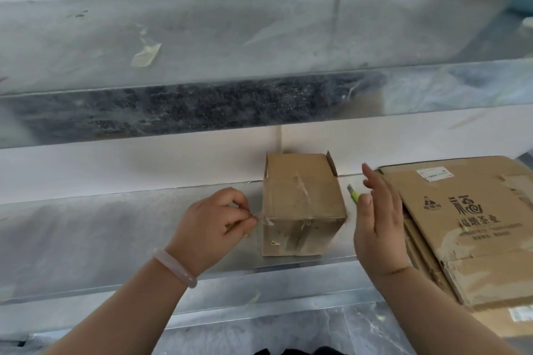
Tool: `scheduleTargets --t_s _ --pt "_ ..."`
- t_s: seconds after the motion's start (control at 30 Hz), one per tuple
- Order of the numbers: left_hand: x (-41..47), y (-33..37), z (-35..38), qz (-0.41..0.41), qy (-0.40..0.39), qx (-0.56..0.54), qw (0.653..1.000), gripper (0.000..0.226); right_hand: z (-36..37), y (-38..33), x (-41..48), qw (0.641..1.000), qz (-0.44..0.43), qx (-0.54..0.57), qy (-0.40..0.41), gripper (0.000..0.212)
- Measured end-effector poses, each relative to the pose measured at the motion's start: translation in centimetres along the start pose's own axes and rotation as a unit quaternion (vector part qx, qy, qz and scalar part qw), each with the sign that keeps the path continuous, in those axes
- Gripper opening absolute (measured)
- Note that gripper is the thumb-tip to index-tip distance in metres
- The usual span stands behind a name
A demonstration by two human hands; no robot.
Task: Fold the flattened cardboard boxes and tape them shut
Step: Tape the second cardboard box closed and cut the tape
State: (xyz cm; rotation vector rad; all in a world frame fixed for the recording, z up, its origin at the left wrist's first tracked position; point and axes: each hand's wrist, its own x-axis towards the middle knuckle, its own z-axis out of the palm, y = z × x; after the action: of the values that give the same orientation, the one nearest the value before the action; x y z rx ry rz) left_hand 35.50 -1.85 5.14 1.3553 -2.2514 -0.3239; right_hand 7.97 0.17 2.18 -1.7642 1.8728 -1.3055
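Note:
A small folded cardboard box [302,204] stands on the metal shelf [101,222], its top flaps closed with clear tape across them and one flap standing up at the back. My left hand [213,225] is just left of the box and pinches a strip of clear tape [261,217] that runs to the box's left edge. My right hand [377,216] hovers just right of the box with straight fingers, holding nothing. A stack of flattened cardboard boxes [467,228] lies to the right.
A green-handled cutter [354,194] lies on the shelf between the box and my right hand. An upper metal shelf [202,37] carries scraps of tape [145,55]. A white wall sits behind the box.

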Motion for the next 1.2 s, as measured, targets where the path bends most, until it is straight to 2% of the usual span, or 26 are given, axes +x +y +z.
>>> scheduleTargets --t_s 0.03,0.1,0.17,0.2,0.3,0.37,0.43,0.53,0.63,0.73,0.83,0.87,0.93,1.2 --pt "-0.2 0.0 0.0 -0.006 0.0 -0.009 1.0 0.039 0.0 1.7 0.4 0.994 0.099 -0.037 -0.024 0.053" --pt "-0.5 -0.2 0.1 -0.014 0.002 -0.028 1.0 0.039 0.3 5.1 1.2 0.946 0.201 -0.204 -0.153 0.052" --pt "-0.8 -0.3 0.2 -0.018 0.0 -0.037 0.999 0.04 0.7 7.5 1.1 0.899 0.215 -0.308 -0.227 0.048" --pt "-0.9 -0.4 0.2 -0.018 -0.002 -0.041 0.999 0.041 0.8 8.3 1.0 0.891 0.212 -0.329 -0.229 0.044" --pt "-1.1 -0.6 0.0 -0.024 -0.008 -0.06 0.998 0.038 1.3 9.1 1.1 0.896 0.222 -0.32 -0.214 0.031" --pt "-1.1 -0.7 -0.1 -0.036 -0.008 -0.064 0.997 0.029 1.3 8.5 1.3 0.916 0.257 -0.249 -0.183 0.03" --pt "-1.2 -1.0 -0.1 -0.047 -0.003 -0.062 0.997 0.018 0.5 7.0 0.9 0.943 0.286 -0.141 -0.097 0.03" --pt "-1.4 -1.0 -0.3 -0.068 0.0 -0.066 0.995 0.026 -1.5 3.4 -0.8 0.972 0.236 0.014 -0.005 0.028" --pt "-1.7 -0.9 -0.5 -0.105 0.022 -0.116 0.988 0.032 -2.8 -1.3 -2.3 0.986 0.133 0.096 -0.025 0.019" --pt "-1.8 -0.7 -0.6 -0.11 0.029 -0.104 0.988 0.023 -3.4 -5.7 -3.5 0.991 -0.015 0.003 -0.135 0.018" --pt "-1.8 -0.5 -0.8 -0.084 0.034 -0.085 0.992 0.011 -3.0 -8.9 -4.4 0.945 -0.075 -0.079 -0.309 0.049" --pt "-1.8 -0.5 -0.8 -0.087 0.038 -0.088 0.992 0.01 -2.6 -9.3 -4.6 0.929 -0.089 -0.112 -0.341 0.056" --pt "-1.9 -0.4 -0.7 -0.098 0.05 -0.088 0.99 0.008 -1.5 -10.0 -4.6 0.912 -0.1 -0.159 -0.365 0.065" --pt "-1.8 1.2 -0.2 -0.109 0.099 -0.107 0.983 0.009 1.1 -10.6 -5.0 0.886 -0.091 -0.26 -0.372 0.078"
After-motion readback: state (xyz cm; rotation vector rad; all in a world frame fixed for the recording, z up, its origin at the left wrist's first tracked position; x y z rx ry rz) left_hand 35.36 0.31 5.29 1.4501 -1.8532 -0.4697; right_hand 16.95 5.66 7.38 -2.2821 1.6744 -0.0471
